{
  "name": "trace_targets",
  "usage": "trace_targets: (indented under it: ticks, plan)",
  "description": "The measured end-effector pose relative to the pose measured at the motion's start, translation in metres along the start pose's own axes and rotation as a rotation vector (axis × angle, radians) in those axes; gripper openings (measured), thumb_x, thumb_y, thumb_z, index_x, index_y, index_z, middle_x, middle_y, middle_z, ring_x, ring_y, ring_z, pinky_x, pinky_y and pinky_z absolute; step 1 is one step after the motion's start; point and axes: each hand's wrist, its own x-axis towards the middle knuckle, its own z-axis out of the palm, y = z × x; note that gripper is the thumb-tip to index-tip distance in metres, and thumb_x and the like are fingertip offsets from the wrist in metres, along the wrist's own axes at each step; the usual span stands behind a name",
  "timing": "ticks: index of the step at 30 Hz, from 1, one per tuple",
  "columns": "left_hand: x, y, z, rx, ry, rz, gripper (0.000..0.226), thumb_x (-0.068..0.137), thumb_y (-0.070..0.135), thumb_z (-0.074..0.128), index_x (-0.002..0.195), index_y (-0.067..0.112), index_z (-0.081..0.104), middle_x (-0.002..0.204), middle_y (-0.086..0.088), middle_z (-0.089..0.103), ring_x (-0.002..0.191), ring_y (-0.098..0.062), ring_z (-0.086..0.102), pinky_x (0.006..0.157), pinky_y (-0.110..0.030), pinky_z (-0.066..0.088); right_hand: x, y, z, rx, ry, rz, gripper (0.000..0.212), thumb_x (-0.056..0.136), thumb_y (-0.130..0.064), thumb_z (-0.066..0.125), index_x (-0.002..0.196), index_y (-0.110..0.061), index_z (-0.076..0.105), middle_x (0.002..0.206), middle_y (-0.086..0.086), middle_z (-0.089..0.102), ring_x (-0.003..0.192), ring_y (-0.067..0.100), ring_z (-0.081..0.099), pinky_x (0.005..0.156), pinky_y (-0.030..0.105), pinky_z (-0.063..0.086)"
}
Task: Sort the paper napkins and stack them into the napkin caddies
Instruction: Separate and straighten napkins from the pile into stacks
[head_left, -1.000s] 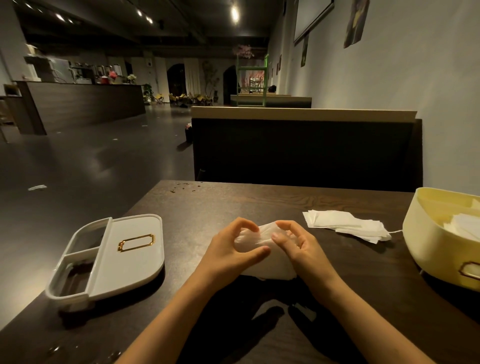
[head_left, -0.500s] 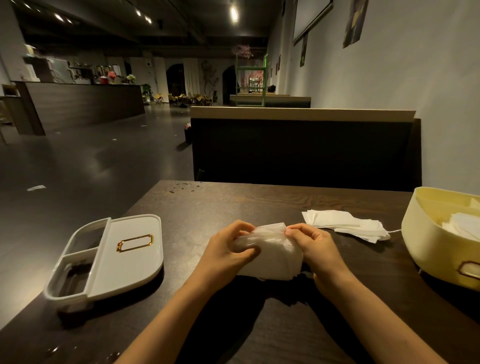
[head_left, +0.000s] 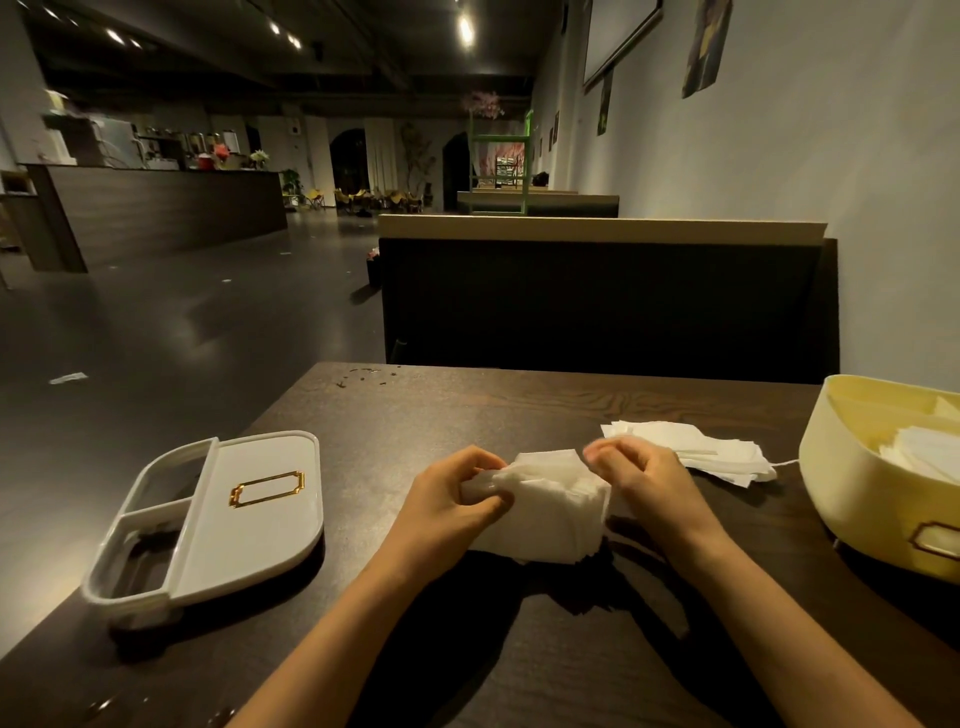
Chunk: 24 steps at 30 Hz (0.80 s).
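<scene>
Count, tabletop:
- 3 stacks of white paper napkins: folded bundle (head_left: 545, 512) at centre, loose fanned pile (head_left: 719, 453), heap (head_left: 922, 457) inside the caddy
- 1 cream-yellow rounded plastic caddy (head_left: 852, 491)
- 1 white oblong plastic lid (head_left: 260, 530), gold rectangular handle
- 1 dark wooden table (head_left: 519, 405)

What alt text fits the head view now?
The left hand and right hand grip a stack of white napkins at a dark table. A white lid lies left; loose napkins and a yellow caddy sit right.
</scene>
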Motion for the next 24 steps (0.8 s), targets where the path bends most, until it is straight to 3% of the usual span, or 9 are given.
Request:
trace_targets:
  ticks: [2, 4, 7, 10, 12, 14, 17, 20, 24]
  plan:
    - [-0.001, 0.003, 0.000, -0.002, -0.022, 0.006, 0.014, 0.084, 0.013, 0.068, 0.096, 0.020, 0.065, 0.096, -0.002, 0.066, 0.090, -0.015, 0.063, 0.075, -0.029, 0.056, -0.004, -0.007, -0.002, -0.034, -0.096, -0.078, 0.058, 0.071, -0.056, 0.063, 0.122, -0.031, 0.053, 0.118, -0.016, 0.051, 0.113, 0.005, 0.048, 0.092, 0.029, 0.044]
    - [-0.002, 0.007, 0.000, -0.037, -0.060, 0.020, 0.014, 0.083, 0.012, 0.069, 0.093, 0.021, 0.064, 0.095, -0.002, 0.066, 0.088, -0.014, 0.063, 0.073, -0.029, 0.056, -0.008, -0.014, 0.001, -0.137, -0.220, -0.160, 0.077, 0.069, -0.046, 0.075, 0.136, -0.030, 0.041, 0.124, -0.016, 0.043, 0.115, 0.003, 0.044, 0.097, 0.025, 0.041]
    - [-0.003, 0.012, -0.001, -0.127, -0.075, 0.017, 0.019, 0.076, 0.019, 0.072, 0.094, 0.019, 0.064, 0.092, -0.004, 0.066, 0.083, -0.013, 0.064, 0.072, -0.033, 0.056, -0.011, -0.017, 0.008, -0.331, -0.296, -0.285, 0.043, 0.072, -0.023, 0.074, 0.114, -0.022, 0.061, 0.098, -0.006, 0.063, 0.090, 0.011, 0.060, 0.076, 0.023, 0.049]
    - [-0.004, 0.015, -0.002, -0.269, -0.029, -0.074, 0.033, 0.074, 0.020, 0.077, 0.103, 0.017, 0.063, 0.096, -0.009, 0.065, 0.087, -0.021, 0.065, 0.072, -0.039, 0.059, -0.009, -0.014, 0.005, -0.305, -0.254, -0.259, 0.011, 0.074, -0.017, 0.070, 0.082, -0.023, 0.065, 0.073, -0.006, 0.063, 0.068, 0.006, 0.057, 0.059, 0.019, 0.042]
    - [-0.004, 0.014, -0.003, -0.379, 0.002, -0.134, 0.046, 0.065, 0.025, 0.079, 0.108, 0.016, 0.062, 0.102, -0.015, 0.064, 0.088, -0.026, 0.064, 0.070, -0.039, 0.059, -0.008, -0.013, 0.003, -0.155, -0.267, -0.201, 0.009, 0.076, -0.016, 0.072, 0.079, -0.021, 0.066, 0.070, -0.007, 0.064, 0.064, 0.003, 0.057, 0.061, 0.021, 0.045]
    - [-0.002, 0.015, -0.004, -0.638, 0.015, -0.237, 0.062, 0.061, 0.027, 0.080, 0.116, 0.012, 0.058, 0.109, -0.018, 0.062, 0.093, -0.027, 0.064, 0.070, -0.036, 0.059, -0.009, -0.014, 0.002, 0.085, -0.279, -0.109, 0.009, 0.078, -0.013, 0.072, 0.086, -0.011, 0.068, 0.078, 0.004, 0.067, 0.070, 0.012, 0.061, 0.064, 0.029, 0.049]
    - [-0.001, 0.015, -0.001, -1.082, -0.086, -0.411, 0.096, 0.043, 0.043, 0.090, 0.124, 0.007, 0.053, 0.118, -0.021, 0.064, 0.105, -0.031, 0.064, 0.088, -0.043, 0.055, -0.014, -0.019, 0.002, 0.516, -0.310, 0.070, 0.021, 0.079, -0.007, 0.067, 0.099, 0.000, 0.065, 0.087, 0.012, 0.066, 0.076, 0.022, 0.062, 0.065, 0.031, 0.053]
    - [-0.006, 0.018, 0.005, -1.185, -0.315, -0.458, 0.113, 0.043, 0.061, 0.084, 0.134, 0.006, 0.045, 0.129, -0.021, 0.058, 0.120, -0.033, 0.055, 0.102, -0.047, 0.045, -0.015, -0.025, 0.009, 0.725, -0.331, 0.195, 0.033, 0.075, -0.011, 0.068, 0.106, 0.000, 0.064, 0.092, 0.013, 0.068, 0.076, 0.022, 0.065, 0.062, 0.029, 0.056]
    - [-0.010, 0.028, 0.014, -1.195, -0.400, -0.383, 0.103, 0.050, 0.060, 0.081, 0.131, 0.007, 0.045, 0.130, -0.021, 0.056, 0.121, -0.034, 0.054, 0.094, -0.042, 0.051, -0.017, -0.025, 0.018, 0.724, -0.265, 0.304, 0.023, 0.083, -0.009, 0.064, 0.105, -0.001, 0.065, 0.086, 0.012, 0.071, 0.065, 0.018, 0.067, 0.053, 0.026, 0.054]
